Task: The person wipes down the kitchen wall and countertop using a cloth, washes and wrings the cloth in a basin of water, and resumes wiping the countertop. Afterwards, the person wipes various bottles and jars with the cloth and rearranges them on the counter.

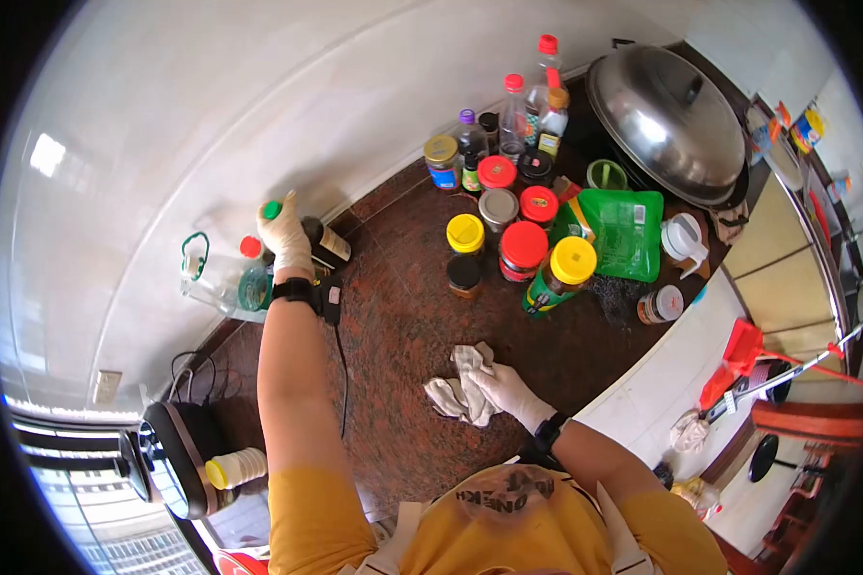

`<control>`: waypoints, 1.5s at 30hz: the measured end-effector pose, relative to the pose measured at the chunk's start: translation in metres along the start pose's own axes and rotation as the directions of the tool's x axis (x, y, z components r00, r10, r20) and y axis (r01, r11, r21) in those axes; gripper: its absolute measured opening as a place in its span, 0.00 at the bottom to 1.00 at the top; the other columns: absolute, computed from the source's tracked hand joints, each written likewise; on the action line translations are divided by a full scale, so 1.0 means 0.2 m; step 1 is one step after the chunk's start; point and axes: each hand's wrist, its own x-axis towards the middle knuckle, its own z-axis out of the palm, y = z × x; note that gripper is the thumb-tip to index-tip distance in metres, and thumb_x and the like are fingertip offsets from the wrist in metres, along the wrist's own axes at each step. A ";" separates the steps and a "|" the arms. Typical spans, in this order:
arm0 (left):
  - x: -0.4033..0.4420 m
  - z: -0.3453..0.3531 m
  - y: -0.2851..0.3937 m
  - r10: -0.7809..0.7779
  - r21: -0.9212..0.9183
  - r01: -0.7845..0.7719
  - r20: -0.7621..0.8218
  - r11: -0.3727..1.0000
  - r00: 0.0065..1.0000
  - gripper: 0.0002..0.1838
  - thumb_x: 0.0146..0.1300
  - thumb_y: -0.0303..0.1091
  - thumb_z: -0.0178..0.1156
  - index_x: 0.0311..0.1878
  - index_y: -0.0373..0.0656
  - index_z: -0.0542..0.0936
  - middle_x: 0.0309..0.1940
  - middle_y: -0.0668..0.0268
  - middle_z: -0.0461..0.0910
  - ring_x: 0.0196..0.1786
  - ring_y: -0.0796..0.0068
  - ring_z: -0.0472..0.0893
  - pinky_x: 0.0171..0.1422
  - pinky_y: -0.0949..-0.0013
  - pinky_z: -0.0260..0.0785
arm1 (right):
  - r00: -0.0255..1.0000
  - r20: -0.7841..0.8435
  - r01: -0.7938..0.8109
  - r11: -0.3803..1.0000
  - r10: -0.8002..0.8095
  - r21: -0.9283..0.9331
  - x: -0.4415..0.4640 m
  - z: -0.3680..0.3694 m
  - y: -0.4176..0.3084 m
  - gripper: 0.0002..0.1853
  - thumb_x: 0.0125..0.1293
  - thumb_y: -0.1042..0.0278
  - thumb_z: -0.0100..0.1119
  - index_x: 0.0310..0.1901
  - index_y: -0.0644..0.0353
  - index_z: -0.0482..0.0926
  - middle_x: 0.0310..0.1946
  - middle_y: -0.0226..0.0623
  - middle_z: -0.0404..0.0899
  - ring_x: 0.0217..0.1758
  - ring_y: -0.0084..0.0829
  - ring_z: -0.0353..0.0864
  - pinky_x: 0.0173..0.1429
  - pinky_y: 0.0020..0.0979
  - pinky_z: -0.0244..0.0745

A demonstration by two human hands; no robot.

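My left hand (286, 235), in a pale glove, is closed round the top of a bottle with a green cap (271, 210) near the wall. Most of that bottle is hidden behind the hand. Beside it are a dark bottle (328, 245) with a label, a red cap (250, 247) and a large clear jug (222, 284) with a green handle. My right hand (510, 391), gloved too, grips a crumpled light cloth (464, 385) that lies on the dark red-brown countertop (393, 326).
Jars with red and yellow lids (524, 245), clear bottles (513, 115) and a green tray (627, 230) stand at the back right. Behind them is a wok with a steel lid (671, 120). A black appliance (177, 450) sits at the left, and a cable (343, 383) crosses the counter.
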 end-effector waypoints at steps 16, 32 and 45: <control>-0.84 1.21 0.71 0.160 0.307 -0.855 0.901 0.417 0.402 0.41 0.55 0.51 0.72 0.70 0.45 0.71 0.61 0.53 0.78 0.58 0.54 0.81 0.60 0.55 0.74 | 0.976 0.175 0.098 0.977 -0.132 0.191 0.03 -0.06 0.08 0.20 0.75 0.55 0.57 0.54 0.65 0.80 0.45 0.42 0.85 0.52 0.33 0.84 0.58 0.34 0.75; -1.09 1.62 0.58 -0.073 0.375 -0.833 0.922 0.408 0.379 0.19 0.64 0.56 0.59 0.42 0.50 0.82 0.37 0.57 0.86 0.43 0.50 0.85 0.48 0.49 0.76 | 0.957 0.252 0.079 0.965 -0.143 0.249 0.03 -0.10 0.06 0.19 0.75 0.56 0.57 0.55 0.64 0.81 0.45 0.39 0.86 0.52 0.30 0.84 0.58 0.32 0.75; -0.81 0.83 1.14 0.497 0.196 -0.702 0.578 0.685 0.647 0.13 0.64 0.44 0.63 0.40 0.44 0.83 0.33 0.55 0.85 0.37 0.53 0.86 0.43 0.58 0.79 | 0.994 0.102 -0.055 0.997 0.049 0.053 0.04 -0.09 0.03 0.22 0.74 0.56 0.59 0.54 0.70 0.80 0.46 0.32 0.84 0.46 0.22 0.79 0.53 0.26 0.75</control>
